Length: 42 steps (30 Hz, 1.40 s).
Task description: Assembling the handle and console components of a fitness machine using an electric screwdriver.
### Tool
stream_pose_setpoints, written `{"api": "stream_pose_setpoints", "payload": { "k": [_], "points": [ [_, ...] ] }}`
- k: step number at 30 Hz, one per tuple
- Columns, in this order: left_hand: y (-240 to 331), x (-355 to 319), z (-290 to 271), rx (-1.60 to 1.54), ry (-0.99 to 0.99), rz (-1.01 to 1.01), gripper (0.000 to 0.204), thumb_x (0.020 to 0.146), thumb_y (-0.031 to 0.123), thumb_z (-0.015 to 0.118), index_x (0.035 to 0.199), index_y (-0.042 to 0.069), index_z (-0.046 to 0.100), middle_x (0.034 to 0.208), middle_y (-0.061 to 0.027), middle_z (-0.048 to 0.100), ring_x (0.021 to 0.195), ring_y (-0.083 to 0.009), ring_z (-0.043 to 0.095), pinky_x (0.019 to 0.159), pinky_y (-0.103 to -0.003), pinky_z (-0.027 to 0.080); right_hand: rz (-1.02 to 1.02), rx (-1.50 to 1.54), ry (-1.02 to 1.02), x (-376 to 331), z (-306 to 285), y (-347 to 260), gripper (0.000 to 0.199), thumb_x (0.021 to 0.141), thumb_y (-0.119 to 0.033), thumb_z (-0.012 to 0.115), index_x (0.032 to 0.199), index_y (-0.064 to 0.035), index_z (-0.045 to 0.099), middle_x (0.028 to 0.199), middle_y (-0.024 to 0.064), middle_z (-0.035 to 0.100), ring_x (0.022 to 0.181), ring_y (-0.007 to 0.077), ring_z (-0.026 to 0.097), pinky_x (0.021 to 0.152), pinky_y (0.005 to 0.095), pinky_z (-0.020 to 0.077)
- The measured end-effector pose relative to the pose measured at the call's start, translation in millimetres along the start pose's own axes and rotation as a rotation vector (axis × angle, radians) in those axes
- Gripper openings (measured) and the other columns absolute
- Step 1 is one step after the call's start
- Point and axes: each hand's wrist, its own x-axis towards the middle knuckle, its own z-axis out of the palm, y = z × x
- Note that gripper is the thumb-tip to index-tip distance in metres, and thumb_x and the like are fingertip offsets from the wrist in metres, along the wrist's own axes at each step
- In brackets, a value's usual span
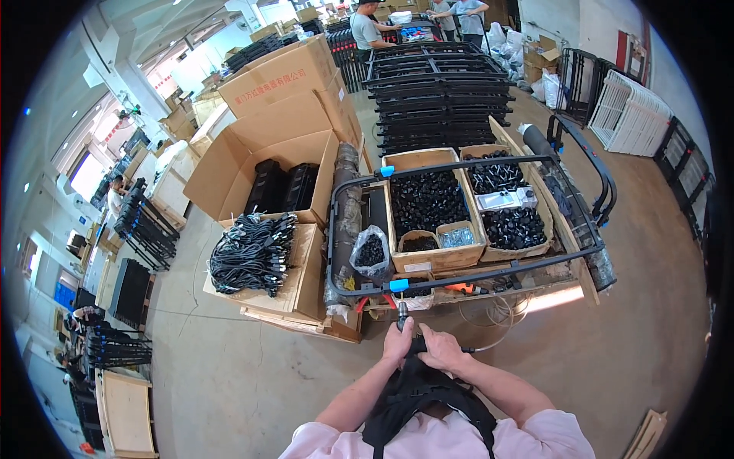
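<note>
grips a black power driver (402,314) with the left hand (397,342) wrapped around its forward end and the right hand (442,350) closed over its rear. points the bit (401,299) at the blue clip (399,285) on the near side of a black tubular frame (459,277); cannot confirm contact. locate the frame across two wrapped side rolls (348,191), above a tan box (451,261) of black fittings. find bundled black cables (252,256) at left.

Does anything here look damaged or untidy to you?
Two things, mildly: the left grey roll under the black frame looks ragged, its wrapping patchy and scuffed; and the black cables sit in a tangled heap on a brown box, ends poking out.
</note>
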Motion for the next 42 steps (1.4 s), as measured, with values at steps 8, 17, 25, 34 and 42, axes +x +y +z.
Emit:
{"api": "stream_pose_setpoints", "payload": {
  "k": [8, 17, 25, 34, 42],
  "points": [
    [16, 7, 1, 0.024, -0.005, -0.004, 0.061, 0.100, 0.059, 0.062, 0.103, -0.002, 0.065, 0.097, -0.0212, 0.071, 0.096, -0.0343, 0.069, 0.086, -0.046, 0.052, -0.001, -0.030, 0.010, 8, -11, -2, 0.073, 0.079, -0.029, 0.081, 0.137, 0.0006, 0.049, 0.113, 0.0262, 0.069, 0.103, 0.0455, 0.069, 0.090, 0.0522, 0.0564],
    [15, -1, -2, 0.007, -0.087, -0.027, 0.065, 0.100, 0.060, 0.060, 0.111, -0.004, 0.065, 0.105, -0.0261, 0.073, 0.104, -0.0406, 0.071, 0.090, -0.049, 0.053, 0.039, 0.025, 0.015, 4, -3, -13, 0.046, 0.078, -0.017, 0.075, 0.118, -0.0048, 0.056, 0.128, 0.0228, 0.058, 0.113, 0.0464, 0.063, 0.095, 0.0576, 0.0506],
    [8, -5, -14, -0.085, -0.224, -0.046, 0.062, 0.102, 0.059, 0.058, 0.109, -0.002, 0.064, 0.103, -0.0216, 0.072, 0.099, -0.0321, 0.069, 0.088, -0.046, 0.053, 0.051, -0.012, -0.020, -1, 2, -19, 0.054, 0.077, -0.016, 0.075, 0.127, -0.0058, 0.056, 0.131, 0.0225, 0.056, 0.111, 0.0469, 0.062, 0.094, 0.0565, 0.0512],
    [-2, -10, -24, -0.079, -0.341, -0.096, 0.057, 0.104, 0.056, 0.058, 0.115, 0.000, 0.062, 0.102, -0.0122, 0.068, 0.093, -0.0208, 0.061, 0.083, -0.039, 0.051, 0.027, -0.024, 0.009, -7, 5, -24, 0.055, 0.077, -0.017, 0.073, 0.128, -0.0048, 0.055, 0.133, 0.0217, 0.056, 0.115, 0.0426, 0.062, 0.092, 0.0536, 0.0534],
    [34, -1, 14, 0.136, -0.618, -0.114, 0.063, 0.105, 0.058, 0.053, 0.119, -0.003, 0.062, 0.106, -0.0219, 0.071, 0.102, -0.0315, 0.069, 0.091, -0.046, 0.052, 0.239, 0.145, 0.015, -48, -8, 25, 0.073, 0.078, -0.024, 0.076, 0.144, -0.0055, 0.049, 0.128, 0.0230, 0.062, 0.112, 0.0435, 0.066, 0.096, 0.0508, 0.0538]
  ]
}}
